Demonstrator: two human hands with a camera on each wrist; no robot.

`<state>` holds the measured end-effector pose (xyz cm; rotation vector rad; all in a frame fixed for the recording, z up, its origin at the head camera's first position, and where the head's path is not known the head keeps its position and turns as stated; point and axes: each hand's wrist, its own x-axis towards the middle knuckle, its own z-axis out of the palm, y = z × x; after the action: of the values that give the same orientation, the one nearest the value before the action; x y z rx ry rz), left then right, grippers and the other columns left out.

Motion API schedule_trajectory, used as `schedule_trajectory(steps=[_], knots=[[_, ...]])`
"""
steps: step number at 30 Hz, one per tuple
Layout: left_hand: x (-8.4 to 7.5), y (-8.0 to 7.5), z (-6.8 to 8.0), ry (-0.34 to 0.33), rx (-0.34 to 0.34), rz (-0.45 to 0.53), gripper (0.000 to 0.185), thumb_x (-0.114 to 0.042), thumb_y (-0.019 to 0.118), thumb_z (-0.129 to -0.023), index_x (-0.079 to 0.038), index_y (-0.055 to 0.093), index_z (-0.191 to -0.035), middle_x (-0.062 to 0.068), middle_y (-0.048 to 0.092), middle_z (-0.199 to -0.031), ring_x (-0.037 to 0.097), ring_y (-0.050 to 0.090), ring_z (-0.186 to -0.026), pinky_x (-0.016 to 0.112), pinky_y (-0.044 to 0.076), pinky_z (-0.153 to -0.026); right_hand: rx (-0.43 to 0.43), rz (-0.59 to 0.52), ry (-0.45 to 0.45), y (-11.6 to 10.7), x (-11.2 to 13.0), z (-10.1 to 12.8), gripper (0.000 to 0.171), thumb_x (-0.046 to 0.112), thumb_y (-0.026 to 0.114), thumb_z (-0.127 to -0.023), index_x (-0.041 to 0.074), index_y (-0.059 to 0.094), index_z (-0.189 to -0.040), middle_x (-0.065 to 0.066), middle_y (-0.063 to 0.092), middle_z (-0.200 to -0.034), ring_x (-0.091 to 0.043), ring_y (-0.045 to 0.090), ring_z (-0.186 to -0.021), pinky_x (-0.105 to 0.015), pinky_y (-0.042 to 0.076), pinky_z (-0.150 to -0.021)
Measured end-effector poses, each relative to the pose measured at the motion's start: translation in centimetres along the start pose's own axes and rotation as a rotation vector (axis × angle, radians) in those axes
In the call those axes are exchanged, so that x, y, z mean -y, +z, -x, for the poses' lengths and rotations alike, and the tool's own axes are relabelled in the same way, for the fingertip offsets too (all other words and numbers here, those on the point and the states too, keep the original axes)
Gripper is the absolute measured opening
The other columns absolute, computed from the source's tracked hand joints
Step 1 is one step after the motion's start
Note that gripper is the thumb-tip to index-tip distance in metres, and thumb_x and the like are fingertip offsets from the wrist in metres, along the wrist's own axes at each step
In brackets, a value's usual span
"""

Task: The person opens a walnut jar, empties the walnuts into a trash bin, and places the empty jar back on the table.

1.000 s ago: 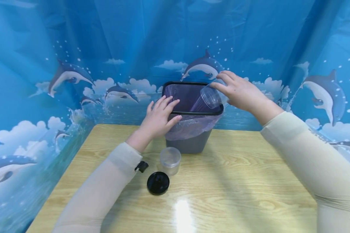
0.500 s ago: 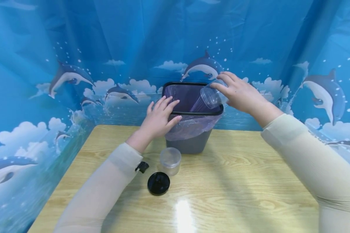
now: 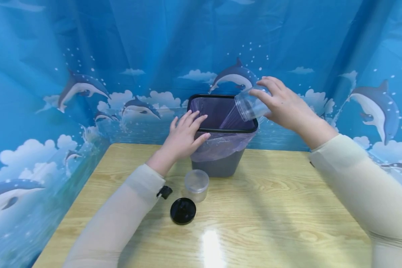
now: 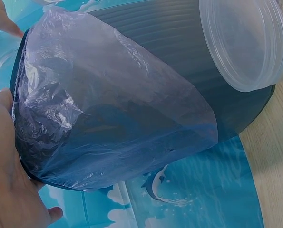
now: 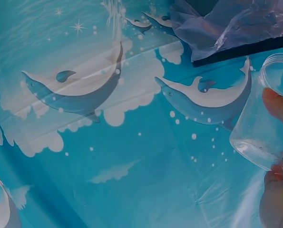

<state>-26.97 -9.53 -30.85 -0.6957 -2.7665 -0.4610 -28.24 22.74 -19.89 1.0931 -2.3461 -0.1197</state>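
Note:
A grey bin (image 3: 217,168) with a black rim stands toward the back of the table, a thin purple plastic bag (image 4: 117,99) lining it and folded down over the outside. My left hand (image 3: 181,138) rests on the bin's near left rim, fingers spread. With its fingers and thumb, my right hand (image 3: 288,108) holds a clear plastic jar (image 3: 247,105) tilted, its mouth over the right side of the bin. Small specks show near the jar's bottom (image 5: 260,152) in the right wrist view. Another clear jar (image 3: 196,185) stands lidless in front of the bin.
A round black lid (image 3: 183,211) lies beside the standing jar on the wood-patterned table (image 3: 271,208). A small black piece (image 3: 164,192) shows at the left cuff. Behind the table hangs a blue curtain (image 3: 147,44) printed with dolphins and clouds.
My right hand has drawn slightly right and up with the jar, which now sits a little farther from the bin's middle. The left hand stays on the rim.

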Motion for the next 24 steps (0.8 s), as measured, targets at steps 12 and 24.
schedule_trajectory(steps=[12, 24], knots=[[-0.1, 0.1, 0.1, -0.010, 0.003, 0.000, 0.069, -0.066, 0.033, -0.100, -0.033, 0.021, -0.160, 0.000, 0.013, -0.167, 0.023, 0.000, -0.154, 0.059, 0.000, -0.119, -0.088, -0.028, -0.007, -0.3, -0.3, 1.6, 0.088, -0.009, 0.089, -0.065, 0.010, 0.048, -0.140, -0.026, 0.041, -0.145, -0.045, 0.031, -0.141, -0.065, 0.046, -0.095], [-0.1, 0.0, 0.1, -0.005, -0.002, 0.008, 0.069, -0.065, 0.033, -0.101, -0.033, 0.021, -0.160, 0.000, 0.014, -0.167, 0.023, 0.000, -0.154, 0.060, 0.000, -0.119, -0.170, -0.059, -0.001, 0.0, 0.0, 3.0, 0.088, -0.011, 0.089, -0.063, 0.010, 0.051, -0.138, -0.026, 0.041, -0.147, -0.045, 0.032, -0.141, -0.065, 0.042, -0.100]])
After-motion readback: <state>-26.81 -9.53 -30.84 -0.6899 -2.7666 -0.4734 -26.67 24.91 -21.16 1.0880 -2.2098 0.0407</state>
